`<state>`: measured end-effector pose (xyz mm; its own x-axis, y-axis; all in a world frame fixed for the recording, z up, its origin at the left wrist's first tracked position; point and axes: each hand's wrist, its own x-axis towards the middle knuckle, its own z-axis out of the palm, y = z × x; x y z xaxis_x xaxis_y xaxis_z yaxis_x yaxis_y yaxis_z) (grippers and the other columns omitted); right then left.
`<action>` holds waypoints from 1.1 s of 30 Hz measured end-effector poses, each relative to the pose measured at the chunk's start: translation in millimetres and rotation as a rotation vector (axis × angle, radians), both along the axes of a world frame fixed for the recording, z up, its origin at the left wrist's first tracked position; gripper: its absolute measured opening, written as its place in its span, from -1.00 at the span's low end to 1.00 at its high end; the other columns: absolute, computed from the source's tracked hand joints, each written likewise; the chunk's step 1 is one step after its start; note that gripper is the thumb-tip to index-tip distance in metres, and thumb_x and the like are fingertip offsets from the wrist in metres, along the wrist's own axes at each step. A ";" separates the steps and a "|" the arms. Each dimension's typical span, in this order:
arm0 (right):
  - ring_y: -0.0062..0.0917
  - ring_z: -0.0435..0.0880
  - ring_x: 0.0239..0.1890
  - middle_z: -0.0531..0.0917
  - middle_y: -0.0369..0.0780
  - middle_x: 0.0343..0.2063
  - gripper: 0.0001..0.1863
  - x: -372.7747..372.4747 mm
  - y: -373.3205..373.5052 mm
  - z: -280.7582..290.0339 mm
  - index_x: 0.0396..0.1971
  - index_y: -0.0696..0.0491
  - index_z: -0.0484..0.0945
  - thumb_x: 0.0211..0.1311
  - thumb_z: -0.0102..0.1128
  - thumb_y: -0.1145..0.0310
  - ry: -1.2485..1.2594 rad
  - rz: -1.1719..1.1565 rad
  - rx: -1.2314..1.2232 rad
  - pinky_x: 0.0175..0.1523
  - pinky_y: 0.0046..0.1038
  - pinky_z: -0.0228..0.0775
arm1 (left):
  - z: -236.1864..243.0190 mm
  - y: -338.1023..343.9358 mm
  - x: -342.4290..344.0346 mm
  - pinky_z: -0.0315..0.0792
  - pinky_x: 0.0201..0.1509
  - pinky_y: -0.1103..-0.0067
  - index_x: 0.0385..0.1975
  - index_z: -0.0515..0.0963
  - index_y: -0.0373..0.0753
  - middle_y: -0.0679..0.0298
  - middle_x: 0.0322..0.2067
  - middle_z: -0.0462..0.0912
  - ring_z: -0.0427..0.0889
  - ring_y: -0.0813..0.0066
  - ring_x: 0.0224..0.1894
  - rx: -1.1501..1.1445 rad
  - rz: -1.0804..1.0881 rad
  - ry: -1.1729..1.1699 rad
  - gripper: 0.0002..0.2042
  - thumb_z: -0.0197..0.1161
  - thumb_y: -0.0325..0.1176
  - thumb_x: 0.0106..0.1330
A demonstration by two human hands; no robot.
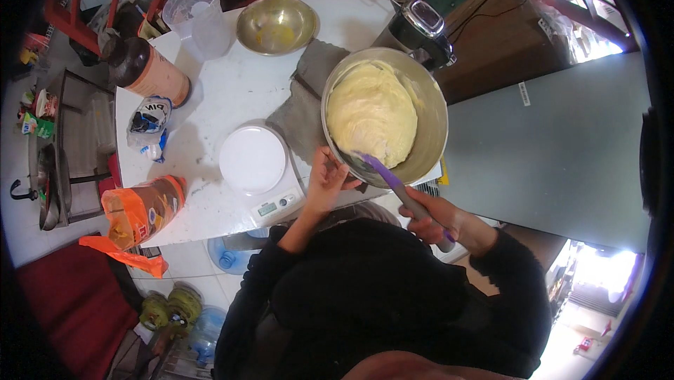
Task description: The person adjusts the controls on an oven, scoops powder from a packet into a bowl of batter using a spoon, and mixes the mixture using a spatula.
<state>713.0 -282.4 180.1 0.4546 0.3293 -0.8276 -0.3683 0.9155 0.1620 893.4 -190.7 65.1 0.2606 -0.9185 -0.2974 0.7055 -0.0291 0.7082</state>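
A large metal mixing bowl [433, 124] stands at the table's right end, holding a big mound of pale yellow dough or thick batter [372, 106]. My left hand [327, 180] grips the bowl at its near-left rim, thumb and fingers around the edge. In my right hand [437, 217], closed around the grey handle, is a spatula [382, 171] with a purple blade. The blade reaches over the near rim and touches the lower edge of the mound; its tip is partly hidden there. Under and beside the bowl lies a grey cloth [298, 124].
Left of the bowl is a white kitchen scale [253, 160]. Behind stand a hand mixer [421, 25], a smaller metal bowl [277, 23] and a clear plastic jug [201, 21]. Along the left edge are a brown bottle [156, 75], a crumpled packet [149, 126] and an orange bag [145, 210].
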 end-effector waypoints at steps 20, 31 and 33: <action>-0.55 0.45 -0.83 0.35 -0.31 -0.78 -0.84 -108.2 -25.7 16.0 -0.36 0.25 0.25 0.04 -0.10 0.54 -0.292 -0.406 -0.474 -0.75 -0.60 0.33 | -7.4 -5.8 -20.7 0.53 -0.25 0.53 -0.35 0.15 -0.20 0.35 -0.34 0.32 0.44 0.60 -0.27 -0.052 0.132 -0.047 -0.83 -0.06 -0.61 0.16; -0.06 0.49 -0.49 0.49 0.07 -0.62 -0.42 -34.1 -4.8 8.4 0.03 0.22 0.15 -0.08 0.07 0.46 0.247 0.994 -2.030 -0.37 -0.21 0.33 | -6.6 -0.1 -20.6 0.52 -0.24 0.51 -0.35 0.15 -0.18 0.33 -0.28 0.35 0.43 0.56 -0.18 -0.103 0.144 -0.063 -0.83 -0.05 -0.59 0.17; -0.09 0.47 -0.52 0.47 0.03 -0.54 -0.32 -35.4 21.8 -38.5 0.11 0.18 0.00 -0.08 0.04 0.50 0.283 1.060 -2.087 -0.42 -0.19 0.31 | -7.2 -1.1 -22.1 0.53 -0.25 0.51 -0.34 0.15 -0.17 0.33 -0.29 0.36 0.43 0.55 -0.17 -0.092 0.145 -0.053 -0.82 -0.04 -0.59 0.17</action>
<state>677.6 -260.5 141.6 0.6144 -0.7570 -0.2226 -0.7854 -0.5595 -0.2650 871.3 -191.8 57.9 0.4050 -0.8930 -0.1964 0.6593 0.1365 0.7394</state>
